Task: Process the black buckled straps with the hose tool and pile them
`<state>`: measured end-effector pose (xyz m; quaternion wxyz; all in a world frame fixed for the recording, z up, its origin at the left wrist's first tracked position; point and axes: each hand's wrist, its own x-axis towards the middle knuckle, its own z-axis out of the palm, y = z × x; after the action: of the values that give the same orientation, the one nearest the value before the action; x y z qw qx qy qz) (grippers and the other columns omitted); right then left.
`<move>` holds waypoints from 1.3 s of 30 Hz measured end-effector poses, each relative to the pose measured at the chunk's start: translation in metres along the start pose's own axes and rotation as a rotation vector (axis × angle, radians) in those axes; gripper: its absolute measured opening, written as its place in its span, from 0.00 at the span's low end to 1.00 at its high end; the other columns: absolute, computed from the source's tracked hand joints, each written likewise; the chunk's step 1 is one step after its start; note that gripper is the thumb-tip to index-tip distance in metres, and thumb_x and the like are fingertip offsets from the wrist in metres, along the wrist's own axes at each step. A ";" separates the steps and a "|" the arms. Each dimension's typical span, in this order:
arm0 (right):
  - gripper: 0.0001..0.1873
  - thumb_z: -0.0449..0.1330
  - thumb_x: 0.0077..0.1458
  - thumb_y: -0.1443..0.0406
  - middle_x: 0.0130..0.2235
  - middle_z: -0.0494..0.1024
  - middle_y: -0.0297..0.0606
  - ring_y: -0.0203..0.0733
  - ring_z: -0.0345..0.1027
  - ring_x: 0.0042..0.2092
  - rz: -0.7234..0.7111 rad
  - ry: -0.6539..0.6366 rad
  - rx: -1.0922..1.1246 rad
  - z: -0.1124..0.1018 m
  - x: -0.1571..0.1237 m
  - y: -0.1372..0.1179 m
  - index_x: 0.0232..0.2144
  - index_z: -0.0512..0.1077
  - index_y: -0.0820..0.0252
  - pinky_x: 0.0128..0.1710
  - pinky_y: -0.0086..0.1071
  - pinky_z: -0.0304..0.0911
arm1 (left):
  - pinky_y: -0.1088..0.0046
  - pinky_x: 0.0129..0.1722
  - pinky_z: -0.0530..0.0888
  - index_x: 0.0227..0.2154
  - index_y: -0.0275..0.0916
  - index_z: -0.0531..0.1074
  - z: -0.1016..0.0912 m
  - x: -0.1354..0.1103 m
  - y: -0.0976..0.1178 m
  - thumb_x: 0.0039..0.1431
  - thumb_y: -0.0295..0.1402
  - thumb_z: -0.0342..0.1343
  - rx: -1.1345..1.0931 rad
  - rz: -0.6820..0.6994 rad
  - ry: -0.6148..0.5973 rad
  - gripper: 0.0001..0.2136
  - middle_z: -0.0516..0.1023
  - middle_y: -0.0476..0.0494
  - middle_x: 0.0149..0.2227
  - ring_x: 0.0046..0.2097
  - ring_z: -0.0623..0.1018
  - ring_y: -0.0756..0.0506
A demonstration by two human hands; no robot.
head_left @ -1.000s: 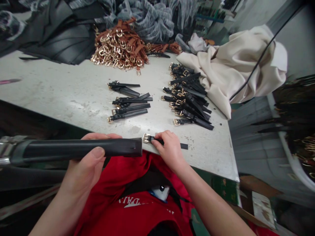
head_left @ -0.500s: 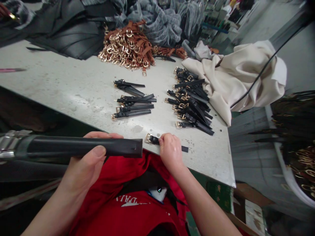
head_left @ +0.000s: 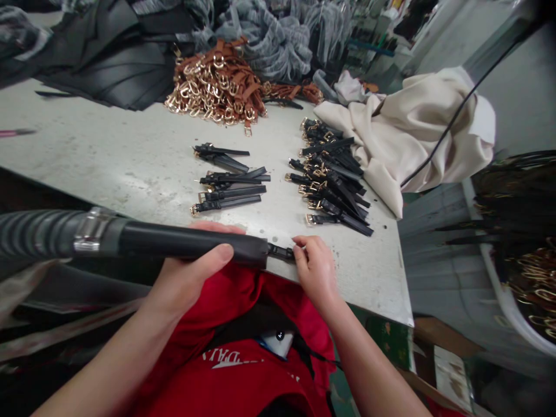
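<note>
Strap (head_left: 281,252) at nozzle (head_left: 191,246) tip; shirt lettering (head_left: 226,355) unreadable

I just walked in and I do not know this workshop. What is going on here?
A person at a grey table grips a black nozzle on a ribbed hose with the left hand. Its tip meets one end of a short black strap, which the right hand pinches at the table's near edge. Behind lie more black straps with gold buckles, a heap of brown straps and a cream cloth.
</note>
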<state>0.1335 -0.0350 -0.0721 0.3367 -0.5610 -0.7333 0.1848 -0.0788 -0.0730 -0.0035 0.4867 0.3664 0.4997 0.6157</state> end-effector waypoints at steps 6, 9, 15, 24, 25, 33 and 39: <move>0.13 0.49 0.60 0.67 0.38 0.77 0.45 0.49 0.69 0.40 0.025 -0.089 -0.126 0.002 -0.001 -0.001 0.44 0.71 0.61 0.42 0.41 0.60 | 0.62 0.47 0.75 0.31 0.41 0.79 0.031 0.025 -0.007 0.46 0.35 0.67 0.224 0.055 -0.202 0.08 0.82 0.44 0.35 0.40 0.79 0.40; 0.14 0.50 0.60 0.68 0.38 0.77 0.45 0.49 0.69 0.40 0.042 -0.121 -0.132 0.002 0.001 -0.003 0.45 0.71 0.62 0.43 0.41 0.59 | 0.62 0.47 0.74 0.32 0.42 0.79 0.031 0.029 -0.002 0.47 0.36 0.66 0.252 0.028 -0.201 0.08 0.82 0.44 0.37 0.41 0.79 0.40; 0.14 0.49 0.60 0.69 0.39 0.78 0.45 0.48 0.69 0.42 0.044 -0.133 -0.124 0.000 0.002 -0.004 0.45 0.71 0.61 0.43 0.40 0.58 | 0.65 0.40 0.75 0.30 0.41 0.79 0.033 0.031 0.000 0.44 0.35 0.67 0.255 0.001 -0.235 0.09 0.82 0.44 0.34 0.35 0.78 0.42; 0.13 0.52 0.59 0.70 0.40 0.78 0.45 0.49 0.70 0.42 0.050 -0.172 -0.136 -0.002 0.004 -0.005 0.46 0.70 0.63 0.42 0.39 0.58 | 0.69 0.35 0.75 0.31 0.40 0.80 0.031 0.033 -0.003 0.45 0.35 0.67 0.232 -0.002 -0.225 0.09 0.82 0.44 0.34 0.32 0.77 0.44; 0.13 0.52 0.60 0.70 0.39 0.79 0.45 0.49 0.70 0.42 0.048 -0.173 -0.140 -0.002 0.004 -0.005 0.46 0.70 0.63 0.42 0.39 0.58 | 0.69 0.36 0.75 0.31 0.39 0.80 0.031 0.033 -0.003 0.44 0.35 0.67 0.222 -0.018 -0.228 0.09 0.82 0.44 0.33 0.33 0.77 0.44; 0.12 0.52 0.61 0.69 0.40 0.78 0.43 0.47 0.70 0.42 -0.040 -0.221 -0.182 -0.006 0.009 -0.003 0.45 0.72 0.61 0.43 0.39 0.59 | 0.66 0.33 0.78 0.28 0.40 0.76 0.008 0.027 0.007 0.38 0.36 0.68 0.097 -0.066 0.048 0.12 0.82 0.46 0.29 0.31 0.79 0.42; 0.08 0.57 0.59 0.67 0.40 0.75 0.38 0.40 0.69 0.41 -0.286 -0.525 -0.103 -0.022 0.035 -0.004 0.41 0.74 0.55 0.41 0.32 0.62 | 0.60 0.45 0.77 0.30 0.39 0.77 0.006 0.022 0.002 0.38 0.37 0.69 0.032 -0.087 0.039 0.14 0.83 0.45 0.31 0.37 0.81 0.40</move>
<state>0.1410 -0.0058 -0.0440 0.1295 -0.4015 -0.8752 0.2369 -0.0794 -0.0501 -0.0009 0.4975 0.3399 0.5343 0.5929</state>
